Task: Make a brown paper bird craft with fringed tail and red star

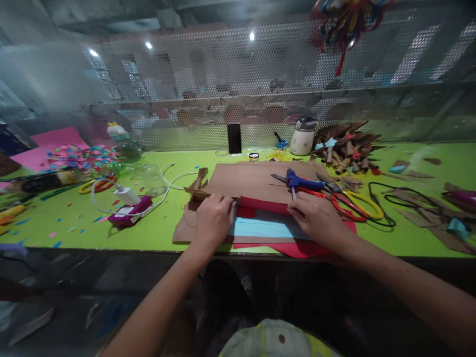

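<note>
A narrow red paper strip (262,204) runs between my hands along the near edge of brown cardboard (247,176). My right hand (316,215) pinches the strip's right end. At its left end, my left hand (214,218) is closed with curled fingers; what lies in its fingertips is hidden. Below the strip are light blue paper (269,229) and a small red piece (245,212). Larger red paper (301,249) pokes out underneath, over the table's front edge. Just beyond my right hand, a blue glue gun (303,182) lies on the cardboard, its nozzle close to my fingers.
Scissors with red and yellow handles (362,206) lie right of the glue gun by a black cable (385,223). A purple power block (130,213) with a white cable sits left. Behind stand a phone (234,139), a white jug (303,136) and piled brown paper pieces (345,144).
</note>
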`<state>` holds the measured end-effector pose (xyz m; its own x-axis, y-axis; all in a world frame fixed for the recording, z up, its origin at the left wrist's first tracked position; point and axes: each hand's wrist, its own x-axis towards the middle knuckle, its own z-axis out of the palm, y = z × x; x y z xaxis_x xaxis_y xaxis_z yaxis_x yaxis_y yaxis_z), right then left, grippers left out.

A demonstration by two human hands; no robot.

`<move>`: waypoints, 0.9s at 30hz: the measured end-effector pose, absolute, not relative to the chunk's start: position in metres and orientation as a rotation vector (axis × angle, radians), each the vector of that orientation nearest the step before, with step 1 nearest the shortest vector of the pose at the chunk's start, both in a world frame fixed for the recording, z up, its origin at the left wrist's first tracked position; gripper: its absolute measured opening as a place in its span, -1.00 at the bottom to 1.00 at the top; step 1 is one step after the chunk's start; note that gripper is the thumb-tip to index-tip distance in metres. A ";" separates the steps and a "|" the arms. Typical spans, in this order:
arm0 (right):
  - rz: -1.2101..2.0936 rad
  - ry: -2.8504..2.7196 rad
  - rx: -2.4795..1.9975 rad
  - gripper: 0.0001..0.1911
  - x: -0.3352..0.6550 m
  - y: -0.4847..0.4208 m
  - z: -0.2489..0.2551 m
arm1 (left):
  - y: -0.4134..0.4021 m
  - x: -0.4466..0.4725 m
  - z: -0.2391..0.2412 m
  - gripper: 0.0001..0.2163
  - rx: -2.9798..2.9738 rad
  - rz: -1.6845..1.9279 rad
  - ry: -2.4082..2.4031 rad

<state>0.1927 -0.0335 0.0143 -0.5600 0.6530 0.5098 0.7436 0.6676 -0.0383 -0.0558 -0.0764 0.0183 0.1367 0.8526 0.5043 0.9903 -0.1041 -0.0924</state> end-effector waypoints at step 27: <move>-0.228 -2.445 -1.030 -0.78 0.188 -0.056 -0.006 | -0.117 -0.085 0.014 -0.87 -2.352 -1.109 -1.658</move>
<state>0.1882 -0.0558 -0.0062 -0.6049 0.6311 0.4855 0.7099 0.7037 -0.0302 -0.0848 -0.1166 0.0142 0.1644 0.7986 0.5790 0.8401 -0.4210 0.3421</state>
